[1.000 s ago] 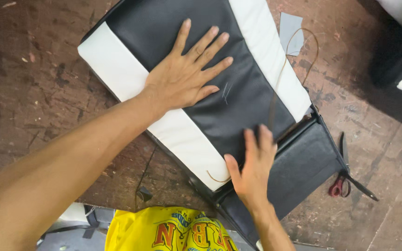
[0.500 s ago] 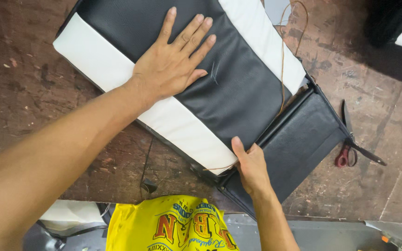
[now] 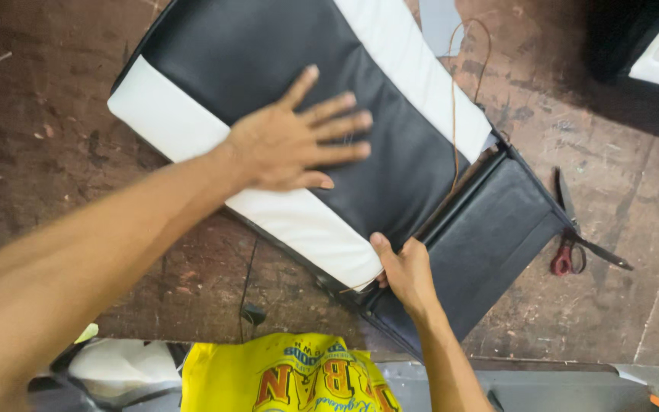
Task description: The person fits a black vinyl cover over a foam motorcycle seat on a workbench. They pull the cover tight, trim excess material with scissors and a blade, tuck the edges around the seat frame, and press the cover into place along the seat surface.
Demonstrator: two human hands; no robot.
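Observation:
A black and white seat cushion cover (image 3: 390, 130) lies on a worn brown workbench (image 3: 55, 137). My left hand (image 3: 291, 141) presses flat on its black middle panel, fingers spread. At the near corner of the cushion my right hand (image 3: 404, 268) has its fingers curled around the cover's edge, where the black flap (image 3: 490, 236) joins it. A thin brown thread (image 3: 455, 99) trails across the white side strip.
Red-handled scissors (image 3: 573, 244) lie on the bench right of the flap. A yellow printed bag (image 3: 299, 378) sits below the bench edge, with a white object (image 3: 123, 366) beside it. A dark and white item (image 3: 650, 46) is at the top right.
My right hand slid from flat on the black panel down to the cushion's near corner and closed on its edge. My left hand stayed pressed on the panel.

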